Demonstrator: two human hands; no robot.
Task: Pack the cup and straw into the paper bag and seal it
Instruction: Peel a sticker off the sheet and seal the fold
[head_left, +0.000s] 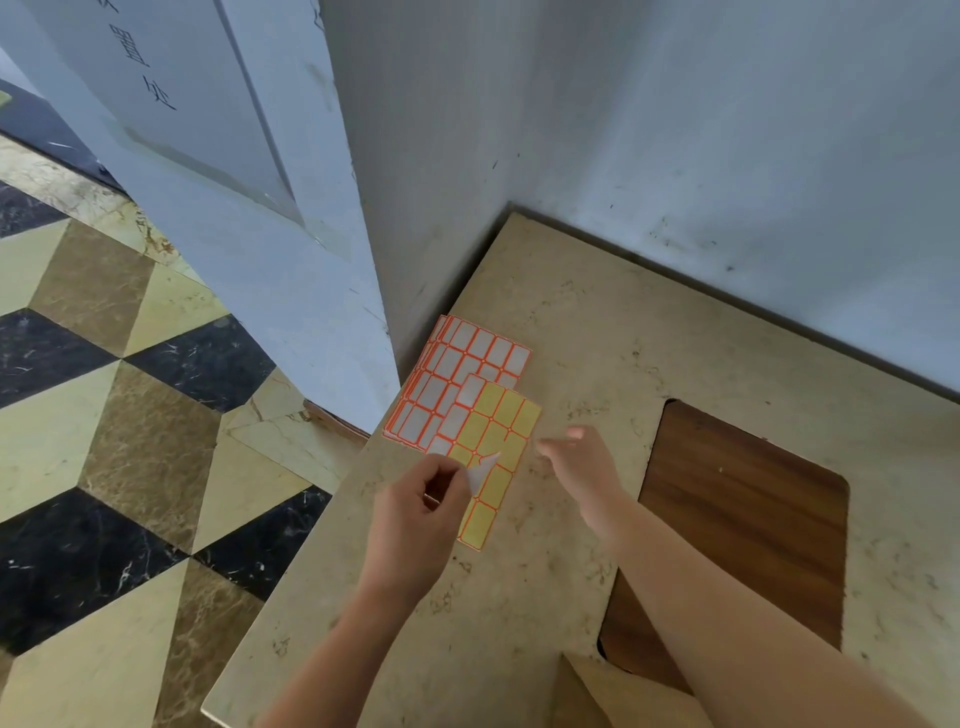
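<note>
Left hand (415, 519) pinching white sticker (480, 470) above yellow sheet (493, 457) (long axis toward wall); right hand (582, 462) beside sheet, fingers loosely curled; paper bag (613, 696) at near table edge (270, 597).

Pale grey walls (675, 130) meet in a corner at upper centre above a beige marble surface (571, 322). At left, the floor (104, 415) shows cream, brown and black diamond tiles.

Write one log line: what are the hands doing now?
left hand: pinching peeled label | right hand: open beside yellow sheet | paper bag: near edge
</note>
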